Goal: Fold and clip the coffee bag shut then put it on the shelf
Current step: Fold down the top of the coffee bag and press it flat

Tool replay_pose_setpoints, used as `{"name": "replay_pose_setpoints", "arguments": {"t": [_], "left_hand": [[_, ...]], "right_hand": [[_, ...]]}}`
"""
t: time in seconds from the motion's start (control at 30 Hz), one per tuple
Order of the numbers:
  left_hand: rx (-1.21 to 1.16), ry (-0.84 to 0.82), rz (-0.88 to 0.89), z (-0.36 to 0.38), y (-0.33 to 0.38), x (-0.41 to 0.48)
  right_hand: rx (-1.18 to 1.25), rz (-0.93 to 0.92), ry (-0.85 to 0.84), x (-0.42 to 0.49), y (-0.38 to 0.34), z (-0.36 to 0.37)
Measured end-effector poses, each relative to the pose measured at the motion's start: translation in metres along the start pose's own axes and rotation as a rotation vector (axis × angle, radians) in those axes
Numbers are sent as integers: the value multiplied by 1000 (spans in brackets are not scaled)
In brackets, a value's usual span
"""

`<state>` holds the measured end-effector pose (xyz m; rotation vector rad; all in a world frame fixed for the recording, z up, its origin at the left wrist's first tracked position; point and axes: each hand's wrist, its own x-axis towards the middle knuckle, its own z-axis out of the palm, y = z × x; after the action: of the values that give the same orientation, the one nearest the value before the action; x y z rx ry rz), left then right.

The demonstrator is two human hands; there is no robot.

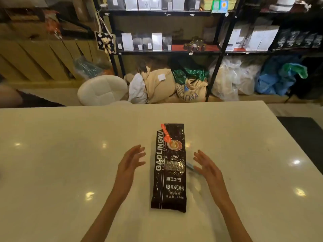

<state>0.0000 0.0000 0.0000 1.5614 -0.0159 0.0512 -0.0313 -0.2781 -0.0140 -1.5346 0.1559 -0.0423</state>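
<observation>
Head view: the coffee bag (168,169) lies flat near the middle of the desk (70,154), its length running from the near edge toward the far edge, label up. An orange clip (165,133) rests on the bag's far left corner, apparently just lying there and not pinching anything. A pale blue object (190,167), blurred and hard to identify, sits on the desk just beside the bag's right side. The left hand (130,160) and the right hand (207,165) flank the bag, each grip released with fingers spread, touching nothing. The shelf (167,51) stands well beyond the far edge.

Nothing looks folded yet. Likely trouble: lifting the far end to fold could tip the loose clip off onto the desk or past its edge. The glossy foil may spring back out of a shallow fold, so a clip set on it could slip off. The crowded shelf leaves little room, and neighbouring packs could topple.
</observation>
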Motion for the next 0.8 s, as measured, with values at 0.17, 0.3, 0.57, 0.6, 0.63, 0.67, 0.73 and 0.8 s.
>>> {"name": "replay_pose_setpoints", "arguments": {"t": [0.17,0.3,0.57,0.6,0.63,0.67,0.73,0.8], "left_hand": [[-2,-201,-371,43,0,15],[-221,-175,-334,50,7,18],[-194,-250,-75,36,50,5],[-177,-229,-40,34,53,4],[-152,-192,-8,34,54,2],[-129,-147,20,33,54,-1],[-77,-53,62,34,50,-8],[-17,23,124,35,48,-11]], "right_hand": [[-114,130,-10,15,-2,41],[-72,87,39,14,-12,53],[-50,-59,54,-7,-47,55],[-56,-74,46,-8,-50,54],[-60,-87,29,-8,-51,53],[-60,-94,12,-9,-52,53],[-56,-103,-10,-12,-52,52],[-65,-146,18,-15,-48,50]]}}
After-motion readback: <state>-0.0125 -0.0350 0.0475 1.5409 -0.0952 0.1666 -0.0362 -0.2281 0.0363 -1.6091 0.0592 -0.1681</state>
